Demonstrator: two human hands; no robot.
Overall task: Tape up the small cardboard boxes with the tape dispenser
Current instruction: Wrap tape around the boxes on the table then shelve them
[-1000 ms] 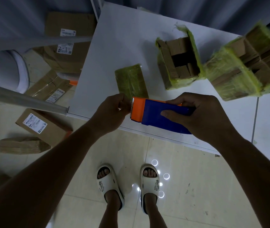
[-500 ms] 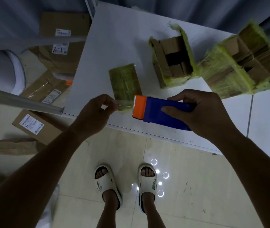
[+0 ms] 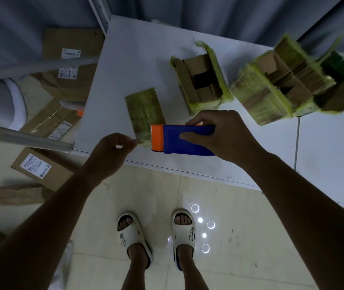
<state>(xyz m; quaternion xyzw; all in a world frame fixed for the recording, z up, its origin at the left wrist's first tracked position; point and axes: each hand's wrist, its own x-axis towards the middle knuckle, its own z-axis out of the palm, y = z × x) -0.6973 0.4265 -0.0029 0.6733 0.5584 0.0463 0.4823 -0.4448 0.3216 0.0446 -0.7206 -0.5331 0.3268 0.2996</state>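
My right hand [image 3: 219, 137] grips a blue tape dispenser [image 3: 185, 139] with an orange cutter end, held just above the white table's [image 3: 141, 55] near edge. My left hand [image 3: 112, 153] pinches the free end of clear tape [image 3: 144, 141] pulled a short way out of the orange end. A small flat cardboard box [image 3: 144, 109] wrapped in yellowish tape lies on the table right behind the dispenser's orange end.
A torn bundle of flat cardboard blanks [image 3: 200, 80] in yellow film lies behind my right hand, a larger bundle [image 3: 282, 80] at the right. Labelled cardboard parcels [image 3: 41, 168] lie on the floor at the left, beside a metal rail [image 3: 24, 139]. My sandalled feet stand below.
My left hand has drawn away from the dispenser to the left, stretching a short length of tape out of it. The right hand and dispenser stay roughly in place.
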